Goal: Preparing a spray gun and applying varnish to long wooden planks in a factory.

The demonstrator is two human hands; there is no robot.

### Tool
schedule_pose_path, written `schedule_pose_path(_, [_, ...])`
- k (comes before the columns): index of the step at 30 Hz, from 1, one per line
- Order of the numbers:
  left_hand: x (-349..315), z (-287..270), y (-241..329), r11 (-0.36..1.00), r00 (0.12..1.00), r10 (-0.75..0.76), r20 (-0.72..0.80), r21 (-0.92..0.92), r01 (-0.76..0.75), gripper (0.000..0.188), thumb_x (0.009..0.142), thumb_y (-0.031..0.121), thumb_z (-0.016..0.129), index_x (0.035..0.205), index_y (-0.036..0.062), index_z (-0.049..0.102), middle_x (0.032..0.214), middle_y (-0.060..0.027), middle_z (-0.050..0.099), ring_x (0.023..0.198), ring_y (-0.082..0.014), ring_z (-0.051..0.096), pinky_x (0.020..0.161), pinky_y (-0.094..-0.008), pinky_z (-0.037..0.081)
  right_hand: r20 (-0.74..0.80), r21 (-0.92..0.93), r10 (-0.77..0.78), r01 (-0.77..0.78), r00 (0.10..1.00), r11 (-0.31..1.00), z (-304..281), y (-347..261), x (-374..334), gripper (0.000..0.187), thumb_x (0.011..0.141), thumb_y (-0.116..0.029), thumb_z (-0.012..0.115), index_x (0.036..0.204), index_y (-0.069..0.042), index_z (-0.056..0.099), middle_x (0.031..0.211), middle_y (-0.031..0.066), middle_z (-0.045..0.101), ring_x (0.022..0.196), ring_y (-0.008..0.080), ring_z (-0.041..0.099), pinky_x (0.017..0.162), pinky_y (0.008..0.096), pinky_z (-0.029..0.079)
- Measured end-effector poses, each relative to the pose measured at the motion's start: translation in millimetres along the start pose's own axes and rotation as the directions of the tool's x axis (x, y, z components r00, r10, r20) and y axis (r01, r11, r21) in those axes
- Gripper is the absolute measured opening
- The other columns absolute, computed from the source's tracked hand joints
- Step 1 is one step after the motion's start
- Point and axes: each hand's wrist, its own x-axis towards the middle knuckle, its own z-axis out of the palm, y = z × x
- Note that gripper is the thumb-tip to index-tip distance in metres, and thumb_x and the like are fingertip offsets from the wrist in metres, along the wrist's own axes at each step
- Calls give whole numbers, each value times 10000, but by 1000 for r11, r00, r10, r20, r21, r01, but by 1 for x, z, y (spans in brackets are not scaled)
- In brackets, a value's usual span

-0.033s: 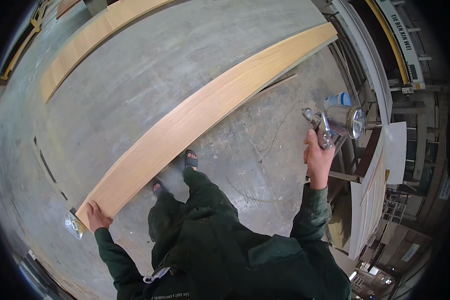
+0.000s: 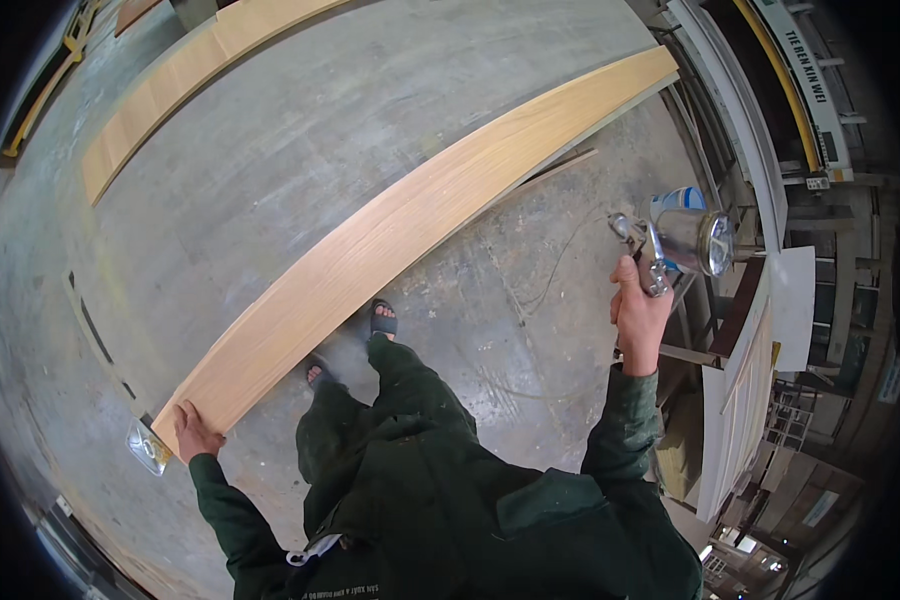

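A long pale wooden board (image 2: pixel 370 245) runs diagonally from lower left to upper right, raised above the floor. My left hand (image 2: pixel 198 434) rests on its near left end, fingers lying on the top face and thumb by the edge. Close to that end is a clear plastic container (image 2: pixel 147 447) with something yellowish, partly hidden by the board. My right hand (image 2: pixel 640 318) is wrapped round the handle of a metal spray gun (image 2: pixel 652 260), held apart from the board. Its shiny cup (image 2: pixel 698 241) points right. The trigger is hard to make out.
Another wooden board (image 2: pixel 170 95) lies at the far left. A blue and white bucket (image 2: pixel 676 199) stands behind the spray gun. Racks with pale panels (image 2: pixel 735 400) line the right side. A thin strip (image 2: pixel 555 170) lies beneath the long board. My sandalled feet (image 2: pixel 383 320) are beside it.
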Motion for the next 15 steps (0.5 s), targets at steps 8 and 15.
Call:
schedule_pose_path(8, [-5,-1,5,1000,1000,-28,2,-11,28,1214,574,145,915,1623,93,304,1719,-194,252,1470,-417,428,1215,-404,418,141,-101,-54,69,988,992,19,16,-19,312,1011,-281,758,894,-28,619,723,28,606,452,73,488,389,261,357])
schedule_pose_path(15, [-11,-4,-9,997,997,76,-30,-30,-77,1185,575,231,953,1613,164,387,1691,-164,346,1402,-451,475,1154,-445,476,281,-60,72,-58,957,997,57,-21,-123,425,986,-318,791,806,-48,516,721,-17,514,585,69,423,505,269,360])
